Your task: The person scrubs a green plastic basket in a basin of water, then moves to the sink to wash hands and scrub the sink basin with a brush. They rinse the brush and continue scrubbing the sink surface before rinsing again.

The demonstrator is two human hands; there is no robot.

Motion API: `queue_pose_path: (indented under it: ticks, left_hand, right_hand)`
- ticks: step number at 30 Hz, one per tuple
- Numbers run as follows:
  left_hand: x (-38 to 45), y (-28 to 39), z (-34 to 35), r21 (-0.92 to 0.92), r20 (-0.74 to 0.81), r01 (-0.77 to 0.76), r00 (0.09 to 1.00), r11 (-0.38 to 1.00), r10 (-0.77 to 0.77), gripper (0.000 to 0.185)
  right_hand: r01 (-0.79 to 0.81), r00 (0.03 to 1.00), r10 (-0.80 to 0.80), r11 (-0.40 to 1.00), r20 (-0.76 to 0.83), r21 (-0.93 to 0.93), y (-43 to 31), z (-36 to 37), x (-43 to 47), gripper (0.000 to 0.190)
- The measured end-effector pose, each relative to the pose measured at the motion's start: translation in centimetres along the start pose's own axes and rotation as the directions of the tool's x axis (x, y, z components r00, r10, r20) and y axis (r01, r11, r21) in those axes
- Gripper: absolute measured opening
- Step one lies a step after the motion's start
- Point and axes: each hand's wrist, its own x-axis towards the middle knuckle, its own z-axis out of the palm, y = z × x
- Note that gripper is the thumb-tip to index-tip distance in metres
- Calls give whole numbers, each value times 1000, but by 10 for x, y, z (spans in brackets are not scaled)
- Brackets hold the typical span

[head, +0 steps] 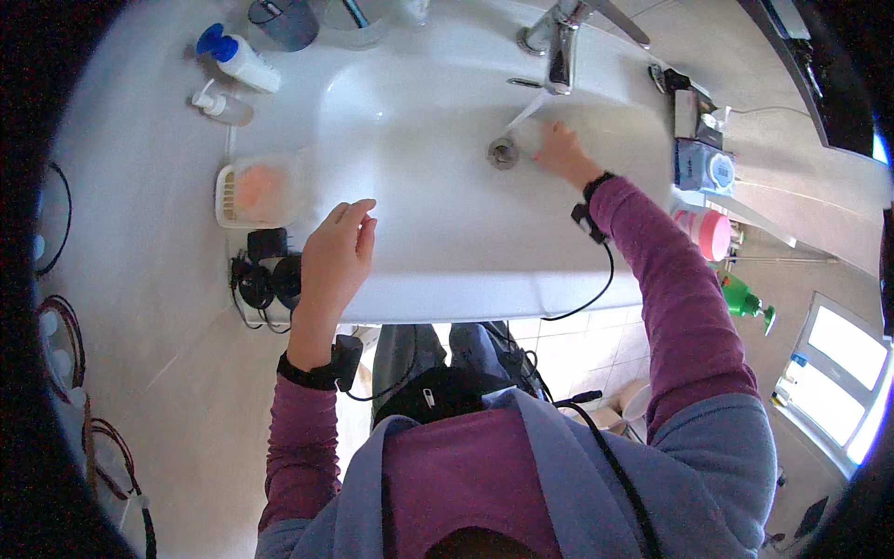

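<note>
In the head view, my right hand (pixel 564 155) reaches into a white washbasin (pixel 426 216), just right of the metal drain (pixel 502 153). Its fingers are bent; whether anything sits under them is hidden. A thin stream of water (pixel 525 114) runs from the chrome faucet (pixel 561 63) towards the drain, beside that hand. Above the basin's left front edge hovers my left hand (pixel 339 255), palm turned inward, fingers loosely bent and nothing visible in them. Close to it lies a plastic soap dish (pixel 225 199) with a blurred orange item (pixel 258 189).
Black devices with cables (pixel 258 279) rest at the front left. A blue-capped pump bottle (pixel 248 63), a small pump bottle (pixel 227 110) and a dark cup (pixel 285 28) stand behind. Right of the basin are a blue wipes pack (pixel 704 168), a pink-lidded jar (pixel 709 234) and a green pump bottle (pixel 739 293).
</note>
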Motion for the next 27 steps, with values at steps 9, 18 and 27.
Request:
queue_pose_path:
  ticks: [9,18,27]
  left_hand:
    - [9,18,11,-22,2,-74,997,997,74,20]
    - [14,27,23,0,73,-121,990,993,121,22]
    - [14,36,30,-42,69,-132,988,990,135,23]
  right_hand:
    - [-421,902,431,874,10,245,60,-36,-56,57]
    - [-572,808,582,812,-85,117,78,10,-59,55]
    - [-295,944,319,930,81,-220,81,4,-40,43]
